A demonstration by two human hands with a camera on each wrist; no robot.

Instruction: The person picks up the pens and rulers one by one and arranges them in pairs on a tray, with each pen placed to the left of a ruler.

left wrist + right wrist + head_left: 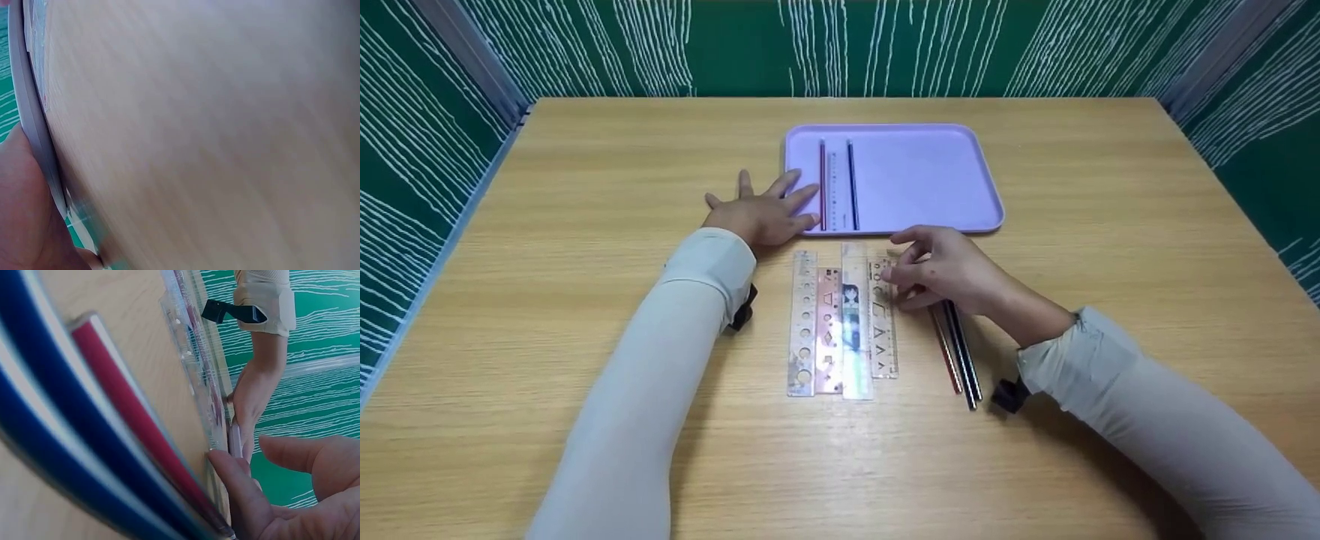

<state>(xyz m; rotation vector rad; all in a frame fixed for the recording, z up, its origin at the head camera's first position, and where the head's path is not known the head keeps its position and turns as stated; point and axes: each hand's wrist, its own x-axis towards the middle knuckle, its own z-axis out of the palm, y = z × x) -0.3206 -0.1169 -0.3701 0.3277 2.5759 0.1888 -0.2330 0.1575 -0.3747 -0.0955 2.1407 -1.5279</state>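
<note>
My left hand (765, 217) lies with fingers spread over the left front corner of a purple tray (922, 176). On the tray, a red pencil (823, 184), a clear ruler (834, 191) and a dark blue pencil (853, 184) stand side by side. My right hand (949, 266) hovers at the far end of the rightmost clear stencil ruler (883, 345), thumb and index finger apart, the other fingers loosely bent. Beneath this hand are a red pencil (135, 416) and two dark blue pencils (62, 377), their far ends hidden in the head view.
In front of the tray, left of the stencil ruler, lie a clear ruler with round holes (804, 322), a pink ruler (828, 337) and a clear ruler with a printed figure (852, 375). A green wall with white streaks (735, 45) borders the wooden table (585, 172).
</note>
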